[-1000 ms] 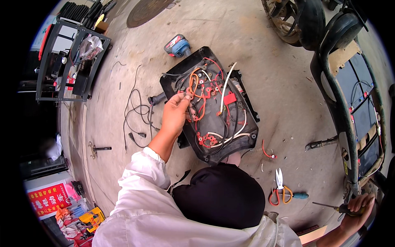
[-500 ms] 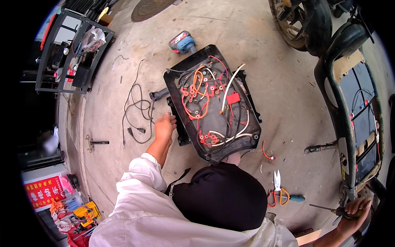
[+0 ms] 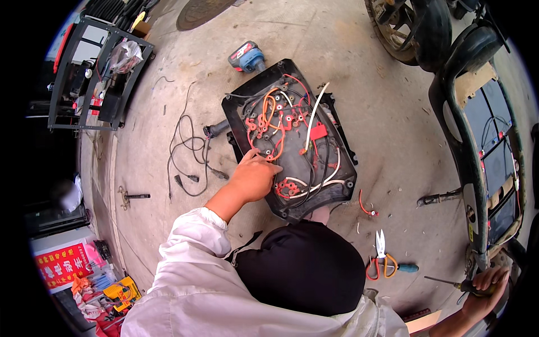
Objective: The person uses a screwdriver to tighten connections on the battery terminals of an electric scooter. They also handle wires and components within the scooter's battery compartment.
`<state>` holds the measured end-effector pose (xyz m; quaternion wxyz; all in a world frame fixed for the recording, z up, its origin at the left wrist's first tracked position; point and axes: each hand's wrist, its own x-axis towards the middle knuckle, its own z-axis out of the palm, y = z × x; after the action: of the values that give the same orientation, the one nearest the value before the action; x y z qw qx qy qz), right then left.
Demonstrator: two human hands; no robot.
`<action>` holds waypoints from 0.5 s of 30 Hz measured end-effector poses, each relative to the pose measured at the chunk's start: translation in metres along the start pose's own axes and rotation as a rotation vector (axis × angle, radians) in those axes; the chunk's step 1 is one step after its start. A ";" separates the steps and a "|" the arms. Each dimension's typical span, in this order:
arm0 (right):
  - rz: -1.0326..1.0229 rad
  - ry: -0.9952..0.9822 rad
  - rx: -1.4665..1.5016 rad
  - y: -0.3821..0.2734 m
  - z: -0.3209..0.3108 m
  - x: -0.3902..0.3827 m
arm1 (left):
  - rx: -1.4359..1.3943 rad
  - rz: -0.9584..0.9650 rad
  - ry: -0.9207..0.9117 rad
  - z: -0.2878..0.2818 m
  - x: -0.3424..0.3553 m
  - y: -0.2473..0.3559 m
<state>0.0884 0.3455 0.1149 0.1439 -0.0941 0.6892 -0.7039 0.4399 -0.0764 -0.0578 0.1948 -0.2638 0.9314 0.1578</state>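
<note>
A black plastic housing (image 3: 297,203) lies on the concrete, filled with red, orange, white and black wires (image 3: 281,126), red terminals and a red rectangular part (image 3: 318,130). My left hand (image 3: 252,175) reaches over its left edge, fingers apart and touching the inside near an orange wire; its fingertips are partly hidden. My right hand (image 3: 487,289) grips a screwdriver (image 3: 448,281) at the lower right, its blade pointing left. Orange-and-red handled scissors (image 3: 380,247) lie beside a teal-handled tool (image 3: 409,268). A short red lead (image 3: 365,206) lies right of the housing.
A blue cordless power tool (image 3: 252,58) sits behind the housing, loose black cables (image 3: 188,144) to its left. A wheeled metal cart (image 3: 78,78) stands upper left, a scooter body (image 3: 460,134) along the right, a metal tool (image 3: 136,196) on the left floor.
My left hand left the orange wire, dropped to the housing's left side, and has now moved back rightward into the housing with fingers spread. My right hand keeps the screwdriver at the lower right.
</note>
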 end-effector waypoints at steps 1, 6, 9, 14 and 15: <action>0.000 -0.009 0.000 0.000 -0.001 0.000 | -0.100 -0.011 0.043 0.000 0.002 -0.001; 0.010 -0.080 -0.021 0.000 -0.007 -0.001 | -0.377 0.001 0.322 -0.020 0.016 -0.005; 0.014 -0.090 -0.007 0.000 -0.009 -0.001 | -0.381 -0.115 0.217 -0.025 0.016 -0.006; 0.024 -0.012 0.001 0.005 -0.009 0.001 | 0.054 0.086 0.024 0.004 0.013 -0.001; 0.027 -0.024 0.001 0.005 -0.008 0.002 | 0.081 0.096 0.026 0.014 0.015 0.005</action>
<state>0.0845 0.3529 0.1098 0.1615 -0.0933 0.6883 -0.7010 0.4295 -0.0735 -0.0753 0.1857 -0.2126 0.9511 0.1255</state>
